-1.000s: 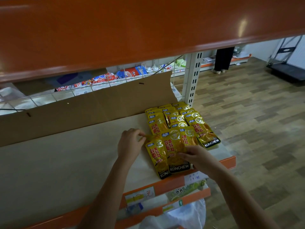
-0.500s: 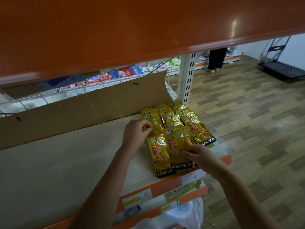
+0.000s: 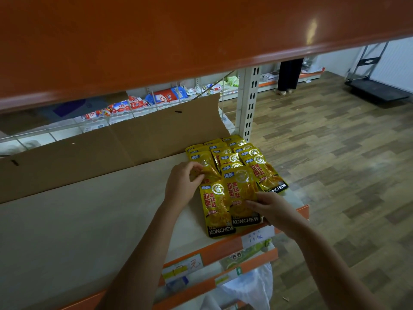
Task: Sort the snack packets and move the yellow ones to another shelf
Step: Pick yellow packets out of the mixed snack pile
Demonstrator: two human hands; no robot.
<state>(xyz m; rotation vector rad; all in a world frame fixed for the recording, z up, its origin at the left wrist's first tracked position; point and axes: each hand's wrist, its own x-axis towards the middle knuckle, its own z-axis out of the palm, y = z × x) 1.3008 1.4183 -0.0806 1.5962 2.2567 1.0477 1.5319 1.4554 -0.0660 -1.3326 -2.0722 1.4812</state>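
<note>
Now the left hand [image 3: 182,184] pinches a rear yellow packet [image 3: 206,167] while right hand [image 3: 271,209] fingers lie spread on the front packet [image 3: 242,195]; the slick overlapping rows could slide off the shelf edge [image 3: 225,245].

Pretty sure I'm looking at a small shop here

Orange-edged shelf [image 3: 225,248] with handwritten price tags [image 3: 257,239] on its front lip, rows of identical yellow snack packets [image 3: 240,173] stocked on it, a slotted metal upright [image 3: 249,101] at 12 o'clock, more packaged goods [image 3: 165,97] behind a wire grid at 11, and another low stocked rack [image 3: 297,78] across the wood floor at 1.
</note>
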